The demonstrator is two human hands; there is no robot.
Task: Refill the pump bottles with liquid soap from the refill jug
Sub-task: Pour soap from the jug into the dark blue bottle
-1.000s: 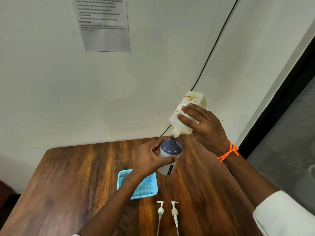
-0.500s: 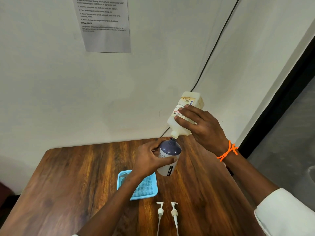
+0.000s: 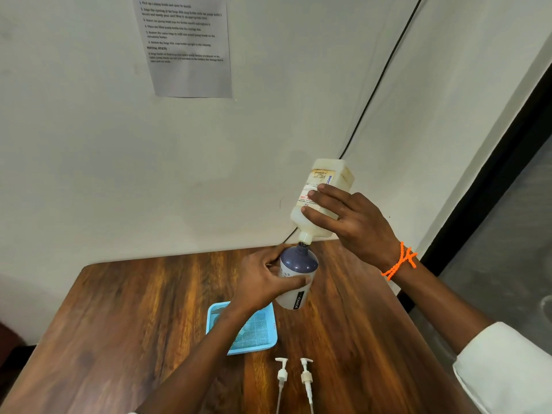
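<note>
Two hands work above the brown wooden worktop [image 3: 119, 324]. The right hand [image 3: 355, 222] clasps the upturned cream plastic refill jug [image 3: 324, 186], its spout meeting the mouth of the white pump bottle with a dark blue dome top [image 3: 295, 273], gripped by the left hand [image 3: 263, 282]. Two white pump heads [image 3: 294, 377] lie beside a light blue plastic tray [image 3: 263, 333].
</note>
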